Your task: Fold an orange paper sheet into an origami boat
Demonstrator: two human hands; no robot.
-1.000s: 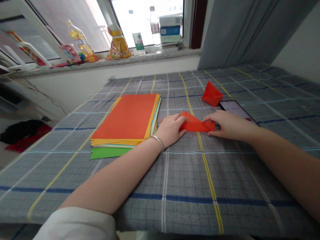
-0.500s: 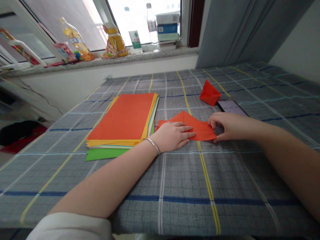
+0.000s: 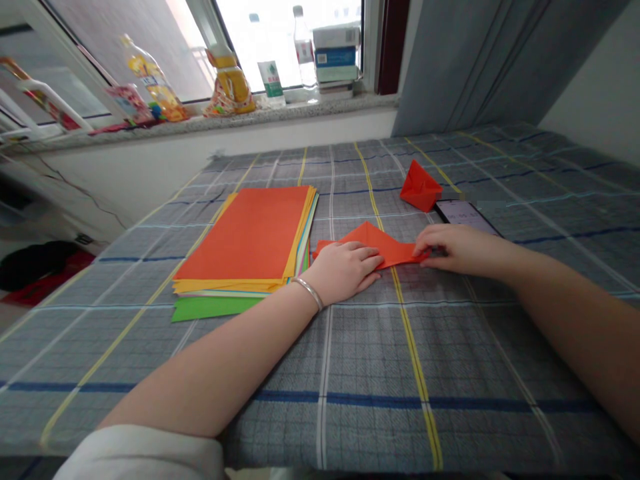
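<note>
A partly folded sheet of orange-red paper [image 3: 373, 239] lies on the checked cloth, its peak pointing away from me. Flat on its left part rests my left hand [image 3: 347, 268], fingers stretched out and a silver bangle at the wrist. The paper's right end is pinched between the thumb and fingers of my right hand [image 3: 443, 248], with its near edge curled upward. Beyond my right hand stands a folded red paper piece [image 3: 420, 187], touching or very near a phone [image 3: 467, 215] that my right hand partly hides.
To the left lies a stack of coloured paper [image 3: 250, 233], orange on top, with yellow and green edges showing. The checked cloth [image 3: 280, 427] covers the table. Bottles, a tube and boxes [image 3: 336, 57] line the windowsill [image 3: 300, 110] at the back.
My right hand has closed on the paper's right end and moved slightly left. The near right edge of the paper has lifted and narrowed. My left hand stays almost in place.
</note>
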